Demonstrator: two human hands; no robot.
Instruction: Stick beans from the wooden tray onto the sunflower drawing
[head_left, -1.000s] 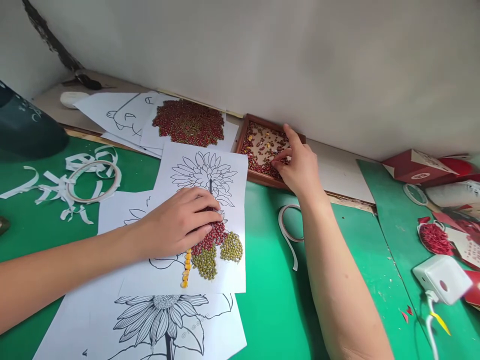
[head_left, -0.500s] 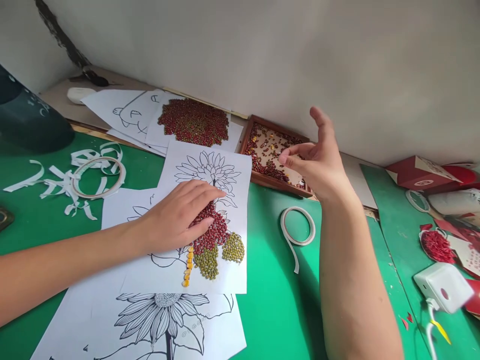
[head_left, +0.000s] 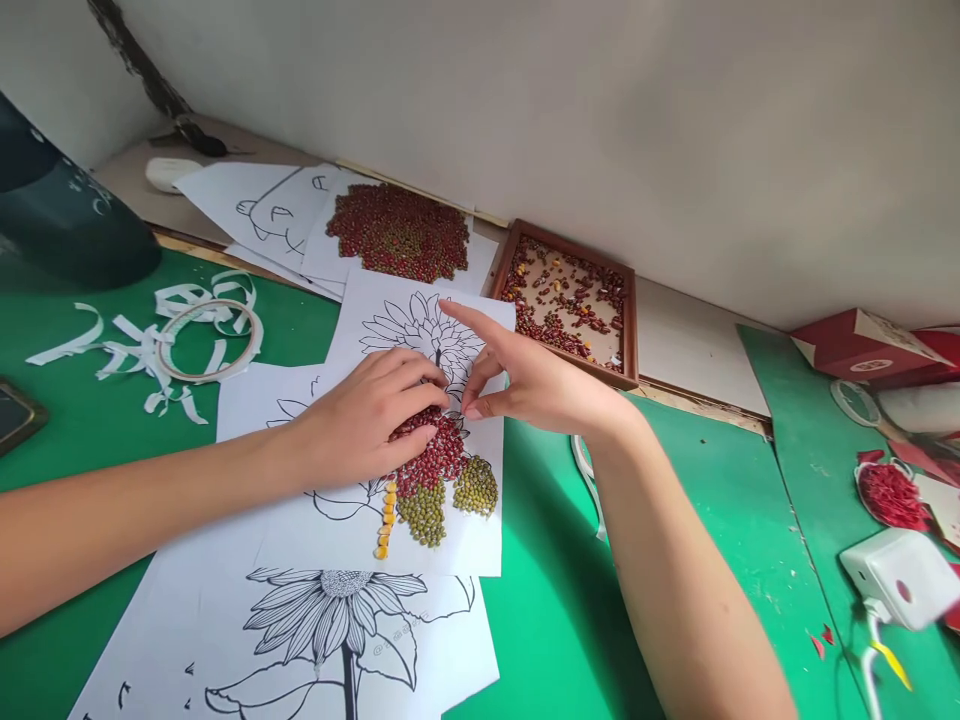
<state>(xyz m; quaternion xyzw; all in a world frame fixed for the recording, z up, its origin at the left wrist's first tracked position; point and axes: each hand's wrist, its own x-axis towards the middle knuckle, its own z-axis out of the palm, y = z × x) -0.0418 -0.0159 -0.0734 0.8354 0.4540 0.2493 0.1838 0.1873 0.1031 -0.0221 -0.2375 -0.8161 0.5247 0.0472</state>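
Note:
My left hand (head_left: 371,415) rests on a sheet of paper (head_left: 480,545) printed with flower line drawings, its fingers lightly curved over a patch of red beans (head_left: 439,450). Opposite it, my right hand (head_left: 529,380) pinches thumb and middle finger together just above the paper, index finger stretched out. Whatever sits in that pinch is too small to make out. Below the red patch, green beans (head_left: 421,515) form one leaf shape, and more green beans (head_left: 475,487) form another to the right. A short row of yellow corn kernels (head_left: 385,520) runs down beside them.
A wooden tray (head_left: 634,320) of mixed beans and kernels stands by the wall. Left lie a tape roll (head_left: 210,340) with paper scraps, and a dark cylinder (head_left: 67,220). A finished-looking bean picture (head_left: 401,230) lies behind. Right are a white plug-like box (head_left: 896,575) and red shreds (head_left: 891,493).
My right hand has moved from over the wooden tray left and down to the flower sheet, beside my left hand. My left hand stays on the paper, its fingers slightly more bent.

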